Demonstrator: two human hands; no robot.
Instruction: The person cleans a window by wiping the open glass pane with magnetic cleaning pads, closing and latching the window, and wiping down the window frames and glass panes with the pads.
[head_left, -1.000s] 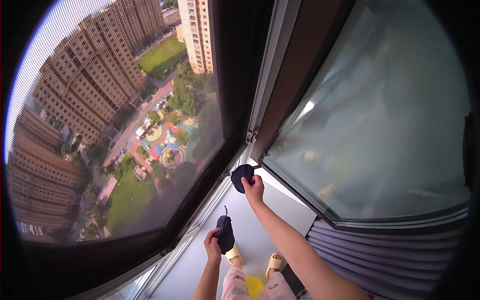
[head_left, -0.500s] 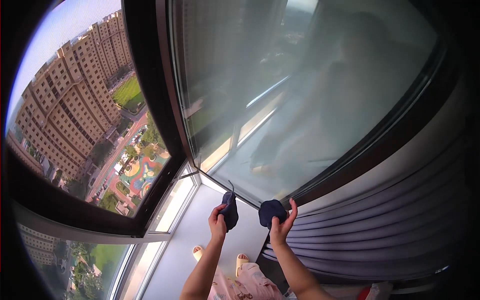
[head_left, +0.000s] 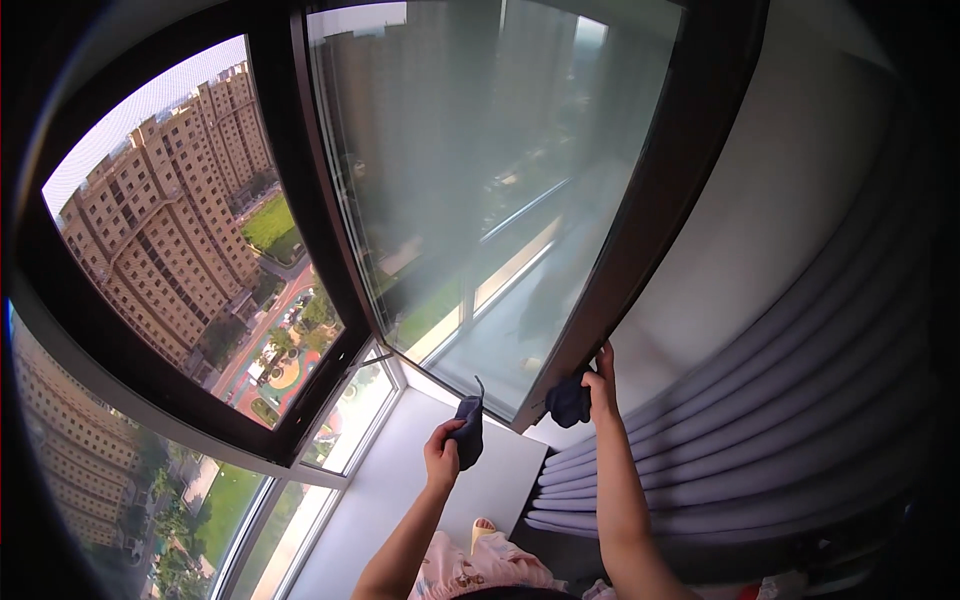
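My left hand is closed round a dark navy, soft-looking pad, a thin dark strap standing up from its top. Its fingers grip the pad's left side, just below the lower edge of an inward-open window sash. A second navy pad is in my right hand, beside the lower free corner of the sash's dark frame. One finger of that hand points up along the frame edge; whether it touches the frame I cannot tell. What these pads are is unclear.
To the left, the window opening has a dark frame and looks out on tall buildings far below. Grey-purple curtains hang on the right. Under my hands lies a white sill, with my yellow slipper on it.
The sash appears at a steeper angle, its free edge farther left. My right hand has moved right and up beside that edge with its pad. The left hand has shifted slightly.
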